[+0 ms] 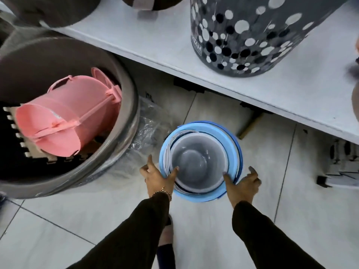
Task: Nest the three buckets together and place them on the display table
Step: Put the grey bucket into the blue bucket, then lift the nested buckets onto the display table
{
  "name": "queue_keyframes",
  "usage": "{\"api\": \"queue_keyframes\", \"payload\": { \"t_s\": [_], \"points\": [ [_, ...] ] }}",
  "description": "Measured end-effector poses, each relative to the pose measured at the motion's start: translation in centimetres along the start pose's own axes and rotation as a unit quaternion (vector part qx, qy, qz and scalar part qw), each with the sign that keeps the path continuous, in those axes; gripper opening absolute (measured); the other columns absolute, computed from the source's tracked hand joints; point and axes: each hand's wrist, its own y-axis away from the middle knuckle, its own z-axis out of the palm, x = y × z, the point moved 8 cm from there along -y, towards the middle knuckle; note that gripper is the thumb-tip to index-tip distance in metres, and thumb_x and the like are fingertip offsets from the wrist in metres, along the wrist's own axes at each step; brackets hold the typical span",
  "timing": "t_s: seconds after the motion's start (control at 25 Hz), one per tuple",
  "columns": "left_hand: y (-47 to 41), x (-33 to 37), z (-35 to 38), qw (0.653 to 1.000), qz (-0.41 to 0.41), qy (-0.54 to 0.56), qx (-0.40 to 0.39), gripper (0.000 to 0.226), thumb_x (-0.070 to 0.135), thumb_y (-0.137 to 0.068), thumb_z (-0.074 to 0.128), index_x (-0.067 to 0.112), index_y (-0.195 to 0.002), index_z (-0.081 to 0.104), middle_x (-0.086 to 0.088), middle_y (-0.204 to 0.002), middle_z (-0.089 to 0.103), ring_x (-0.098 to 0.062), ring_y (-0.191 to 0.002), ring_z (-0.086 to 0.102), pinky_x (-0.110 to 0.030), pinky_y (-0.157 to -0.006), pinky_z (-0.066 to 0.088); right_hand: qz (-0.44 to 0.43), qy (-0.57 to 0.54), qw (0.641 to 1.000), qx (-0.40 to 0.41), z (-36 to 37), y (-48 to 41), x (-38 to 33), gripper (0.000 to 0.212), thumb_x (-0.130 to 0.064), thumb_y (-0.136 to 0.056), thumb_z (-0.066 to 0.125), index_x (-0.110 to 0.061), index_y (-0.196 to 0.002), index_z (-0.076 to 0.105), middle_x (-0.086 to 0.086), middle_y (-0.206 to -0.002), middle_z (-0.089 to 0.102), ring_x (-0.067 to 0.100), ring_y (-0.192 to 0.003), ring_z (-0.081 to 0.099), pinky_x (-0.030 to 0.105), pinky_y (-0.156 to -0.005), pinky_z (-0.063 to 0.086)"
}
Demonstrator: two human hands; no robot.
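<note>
A nested stack of buckets [200, 162] is upright over the tiled floor in front of me: a grey bucket [196, 160] sits inside light blue ones whose rims [213, 129] show around it. My left hand [157, 177] grips the stack's left rim, thumb inside the grey bucket. On the right rim, my right hand [242, 184] holds the stack with its thumb inside too. The white display table [252, 84] runs across the top of the view, beyond the stack.
A big grey tub [124, 98] at the left holds pink buckets [64, 117] and dark foam mats. Clear plastic wrap [149, 123] lies between tub and stack. A dotted grey bin [242, 35] stands on the table. My foot [167, 235] is below the stack.
</note>
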Motion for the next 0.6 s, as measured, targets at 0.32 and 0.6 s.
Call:
{"api": "queue_keyframes", "payload": {
  "t_s": [0.32, 0.6],
  "points": [
    [-3.5, -1.6, 2.8, 0.989, -0.061, 0.003, -0.132, 0.059, 0.031, -0.071, 0.082, 0.01, -0.12, 0.055, -0.015, -0.121, 0.063, -0.031, -0.103, 0.063, -0.038, -0.09, 0.054, 0.097, -0.132, 0.984, -0.066, 3.2, -1.7, 1.7, 0.045, -0.019, -0.083, 0.077, -0.005, -0.121, 0.056, 0.017, -0.117, 0.067, 0.036, -0.104, 0.065, 0.051, -0.093, 0.055],
    [0.4, -0.9, -0.6, 0.992, -0.043, 0.002, -0.121, 0.063, 0.031, -0.073, 0.08, 0.009, -0.125, 0.053, -0.01, -0.116, 0.056, -0.027, -0.094, 0.06, -0.035, -0.086, 0.054, 0.105, -0.153, 0.983, -0.014, 0.1, 2.5, 2.4, 0.043, -0.018, -0.075, 0.084, -0.004, -0.108, 0.059, 0.016, -0.108, 0.069, 0.038, -0.098, 0.066, 0.055, -0.09, 0.056]
  ]
}}
